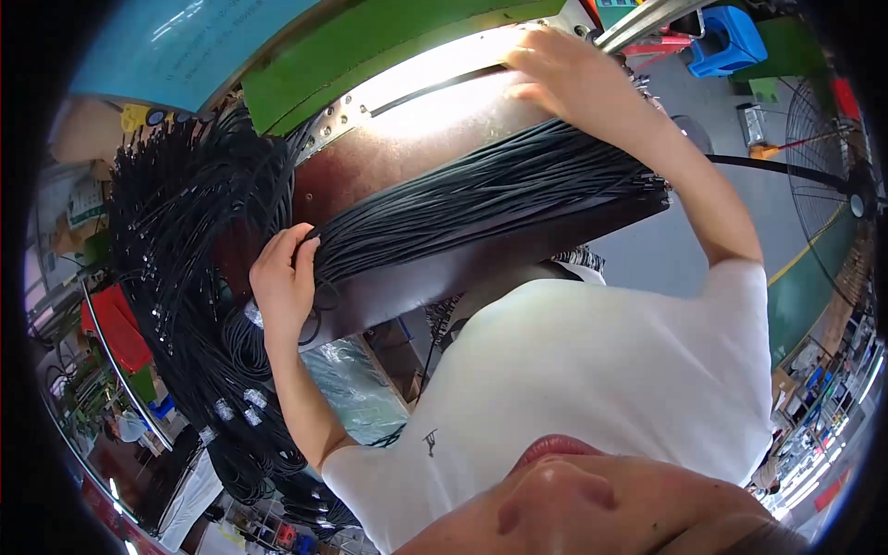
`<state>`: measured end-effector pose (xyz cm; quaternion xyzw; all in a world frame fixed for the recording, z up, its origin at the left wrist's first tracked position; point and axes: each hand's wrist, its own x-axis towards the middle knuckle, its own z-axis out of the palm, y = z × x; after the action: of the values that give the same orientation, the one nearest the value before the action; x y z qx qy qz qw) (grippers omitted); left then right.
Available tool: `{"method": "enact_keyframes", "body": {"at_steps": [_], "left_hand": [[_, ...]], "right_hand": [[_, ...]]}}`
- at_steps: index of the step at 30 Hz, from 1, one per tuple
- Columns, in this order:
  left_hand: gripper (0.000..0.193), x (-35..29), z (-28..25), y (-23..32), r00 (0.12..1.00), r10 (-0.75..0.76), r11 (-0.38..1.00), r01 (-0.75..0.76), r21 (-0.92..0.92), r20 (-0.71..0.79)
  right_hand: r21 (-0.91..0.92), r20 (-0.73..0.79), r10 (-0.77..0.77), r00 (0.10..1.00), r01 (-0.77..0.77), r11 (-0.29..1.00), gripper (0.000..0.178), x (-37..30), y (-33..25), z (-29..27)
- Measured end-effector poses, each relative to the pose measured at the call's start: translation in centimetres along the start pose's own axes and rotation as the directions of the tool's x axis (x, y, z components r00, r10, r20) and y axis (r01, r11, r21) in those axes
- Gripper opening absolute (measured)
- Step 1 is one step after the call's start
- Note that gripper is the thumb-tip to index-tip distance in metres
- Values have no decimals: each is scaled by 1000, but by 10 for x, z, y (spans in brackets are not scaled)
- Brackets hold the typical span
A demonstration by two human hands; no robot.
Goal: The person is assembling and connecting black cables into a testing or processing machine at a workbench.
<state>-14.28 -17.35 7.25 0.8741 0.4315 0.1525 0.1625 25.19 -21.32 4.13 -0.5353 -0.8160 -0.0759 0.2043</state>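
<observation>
A thick bundle of thin black cables (pixel 481 190) lies lengthwise across a dark red-brown bench top. At its left end is my left hand (pixel 285 277), thumb and forefinger closed on the cables there; its other fingers are partly hidden. My right hand (pixel 569 79) reaches over the bundle's right part to a brightly lit strip at the bench's far side. Along that strip runs a single black cable (pixel 435 90), and the fingers of my right hand close on its right end. Glare and slight blur soften the fingertips.
A large mass of hanging black cables (pixel 199 213) crowds the left side. A green panel (pixel 370 55) overhangs the bench's far edge, with a metal plate (pixel 338 120) below it. At right are a blue stool (pixel 726 42) and a fan (pixel 823 176).
</observation>
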Motion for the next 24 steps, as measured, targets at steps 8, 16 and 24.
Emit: {"method": "enact_keyframes", "body": {"at_steps": [8, 16, 24], "left_hand": [[33, 60, 42, 104, 813, 162, 972, -33, -234, 558], [26, 153, 133, 198, 432, 370, 567, 596, -569, 822], [28, 39, 103, 215, 755, 189, 20, 636, -772, 627]], "right_hand": [[136, 401, 186, 897, -259, 956, 34, 53, 33, 123], [432, 465, -138, 874, -88, 897, 34, 44, 35, 45], [609, 437, -182, 881, -141, 780, 25, 1, 42, 23]]}}
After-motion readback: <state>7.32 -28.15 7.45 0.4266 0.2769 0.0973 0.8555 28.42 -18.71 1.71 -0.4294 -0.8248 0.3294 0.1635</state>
